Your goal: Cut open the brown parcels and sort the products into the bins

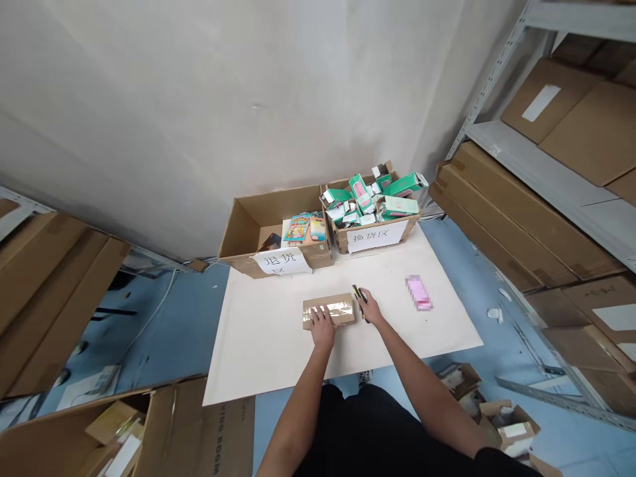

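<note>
A small cardboard box [342,310] with shiny clear tape along its top lies on the white table [258,358]. My left hand [322,326] rests on top of it, fingers spread over the tape. Just past the box's right end, my right hand [368,307] is closed around a black and yellow utility knife [358,293], its tip pointing away from me. The knife is beside the box; whether it touches cannot be made out. Farther right on the table lies a blurred pink item [419,293].
Two labelled open cartons stand at the table's back: one carton [238,232] with booklets, another [342,242] heaped with green and white boxes. Shelves [546,159] with large cartons rise at right. A big open box [169,424] sits front left; small boxes [507,424] lie on the floor.
</note>
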Motion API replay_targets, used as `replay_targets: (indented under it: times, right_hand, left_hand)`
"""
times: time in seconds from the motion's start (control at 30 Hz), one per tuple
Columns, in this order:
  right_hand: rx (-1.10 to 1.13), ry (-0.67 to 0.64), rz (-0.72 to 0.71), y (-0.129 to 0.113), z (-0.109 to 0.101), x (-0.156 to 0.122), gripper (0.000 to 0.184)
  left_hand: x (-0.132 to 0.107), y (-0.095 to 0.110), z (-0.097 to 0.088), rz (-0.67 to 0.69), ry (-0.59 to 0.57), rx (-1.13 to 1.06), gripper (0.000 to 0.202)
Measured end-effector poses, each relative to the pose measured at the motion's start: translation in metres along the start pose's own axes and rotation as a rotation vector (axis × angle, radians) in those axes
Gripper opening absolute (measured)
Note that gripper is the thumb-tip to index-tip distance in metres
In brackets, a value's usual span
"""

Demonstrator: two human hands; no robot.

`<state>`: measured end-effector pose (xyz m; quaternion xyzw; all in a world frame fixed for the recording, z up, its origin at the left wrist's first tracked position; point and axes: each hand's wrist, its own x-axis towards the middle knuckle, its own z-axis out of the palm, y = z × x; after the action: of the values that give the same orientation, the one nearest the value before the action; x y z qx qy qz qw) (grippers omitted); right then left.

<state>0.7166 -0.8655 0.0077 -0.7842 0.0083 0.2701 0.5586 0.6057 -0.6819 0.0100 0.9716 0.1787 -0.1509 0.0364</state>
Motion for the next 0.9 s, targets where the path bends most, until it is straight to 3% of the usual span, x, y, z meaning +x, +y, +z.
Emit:
replay_targets:
  times: [0.1, 0.2, 0.5, 0.77, 0.9]
  right_hand:
    - [0.075, -0.058, 0.003, 0.022, -0.012, -0.028, 0.060]
    - [0.108, -0.099, 0.018, 0.027, -0.013, -0.043, 0.056]
    - [0.167, -0.148, 0.033, 0.020, -0.011, -0.046, 0.048]
    - [0.073, -0.230, 0.012, 0.035, -0.022, -0.063, 0.045]
    - [0.095, -0.277, 0.006, 0.047, -0.025, -0.068, 0.047]
  left_hand:
    - [-0.001, -0.002, 0.000, 0.011, 0.028, -0.003, 0.088]
    - [-0.001, -0.003, 0.000, 0.018, 0.041, 0.014, 0.088]
    - [-0.001, -0.003, -0.003, 0.034, 0.040, 0.035, 0.090]
    - [-0.001, 0.000, -0.006, 0.031, 0.030, 0.049, 0.086]
    - [-0.001, -0.001, -0.018, 0.033, -0.006, 0.055, 0.084]
